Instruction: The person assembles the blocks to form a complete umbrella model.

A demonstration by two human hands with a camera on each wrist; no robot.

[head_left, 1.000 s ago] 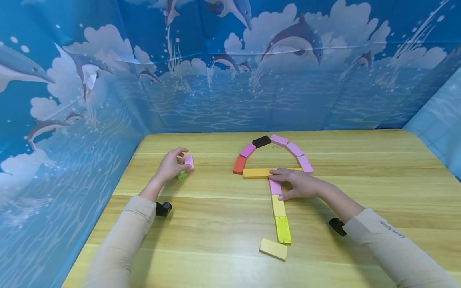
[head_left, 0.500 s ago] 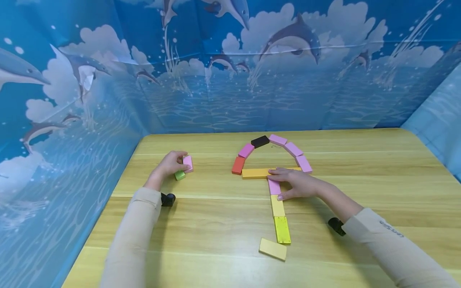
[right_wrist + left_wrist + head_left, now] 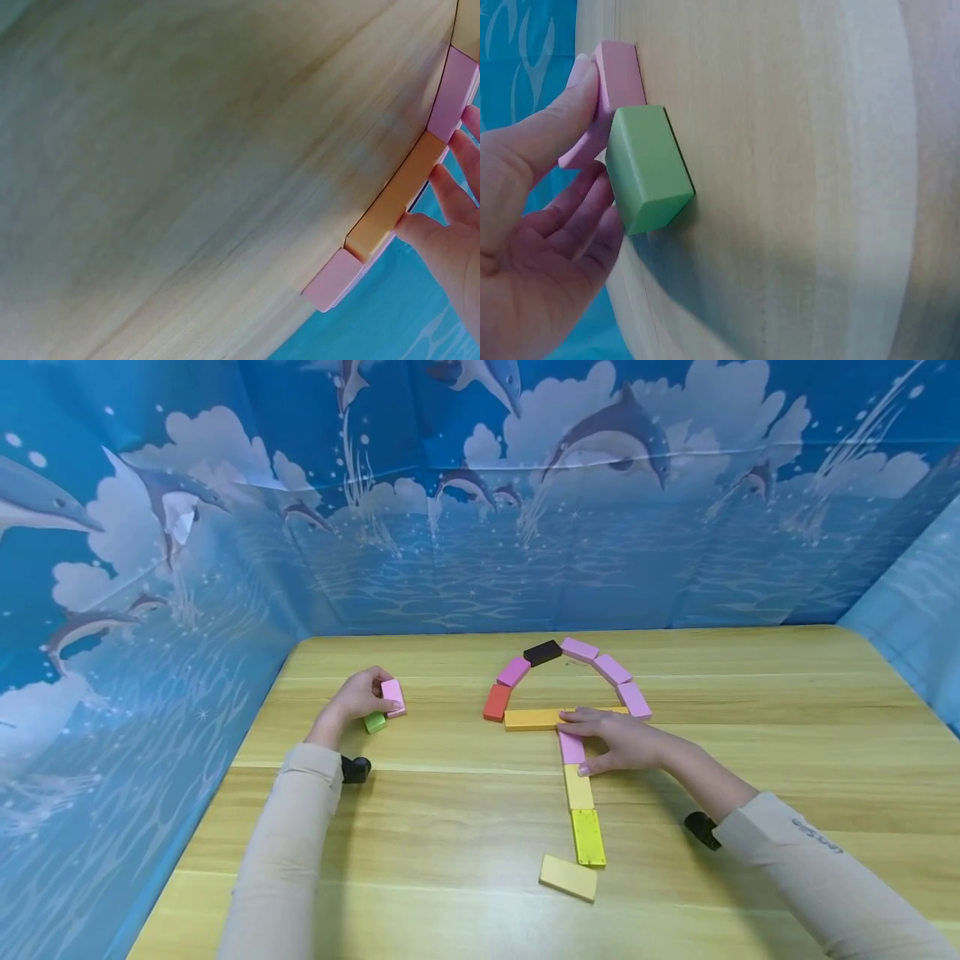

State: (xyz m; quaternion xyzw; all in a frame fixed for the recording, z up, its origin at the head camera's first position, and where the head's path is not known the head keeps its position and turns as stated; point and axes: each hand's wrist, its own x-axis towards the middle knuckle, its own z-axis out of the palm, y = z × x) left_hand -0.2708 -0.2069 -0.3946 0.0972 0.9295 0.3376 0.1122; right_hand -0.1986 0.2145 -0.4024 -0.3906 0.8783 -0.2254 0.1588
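In the head view my left hand pinches a pink block at the table's far left. Thumb and fingers lie on its opposite sides, and the block looks tilted. A green block stands beside it on the tabletop, near the curled lower fingers in the left wrist view. My right hand rests over the block figure with fingers spread. Its fingertips touch orange blocks and the thumb lies by a pink block and a yellow block. The right wrist view shows fingertips along an orange block.
An arch of pink, red and black blocks curves behind the orange bar. A bright yellow block ends the stem, with a pale yellow block angled beside it. The wooden table meets a blue dolphin curtain.
My left hand has closed its fingers on the pink block and tilted it slightly beside the green one. The right hand has stayed on the block figure.
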